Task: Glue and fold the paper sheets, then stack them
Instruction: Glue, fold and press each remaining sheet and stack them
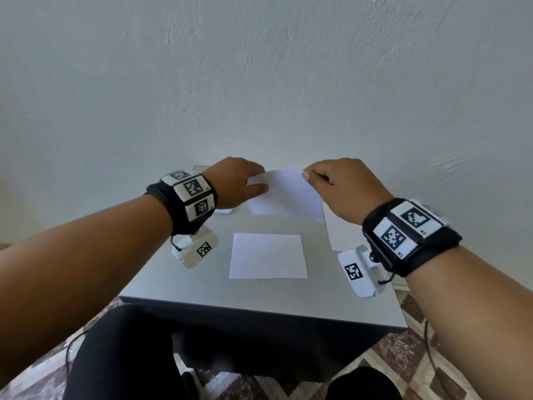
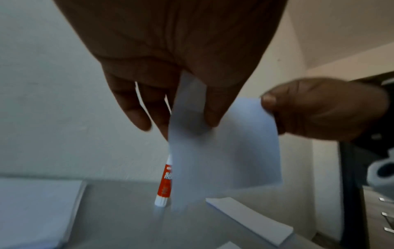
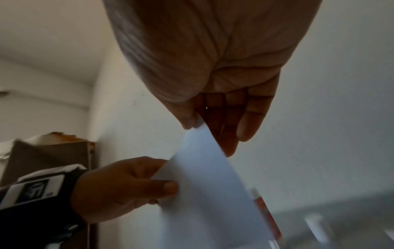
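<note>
Left hand (image 1: 235,181) and right hand (image 1: 341,187) each pinch top corner of white paper sheet (image 1: 284,194), lifted above grey worktop (image 1: 259,293). Uneven pull may skew fold; hanging edge may knock upright orange glue stick (image 2: 165,181).

Sheets (image 1: 268,255) matt white paper. Table (image 1: 202,287) smooth grey, slight sheen. Glue stick (image 2: 164,182) glossy plastic. Wall (image 1: 259,82) rough plaster. Wrist bands (image 1: 170,206) black cloth.
</note>
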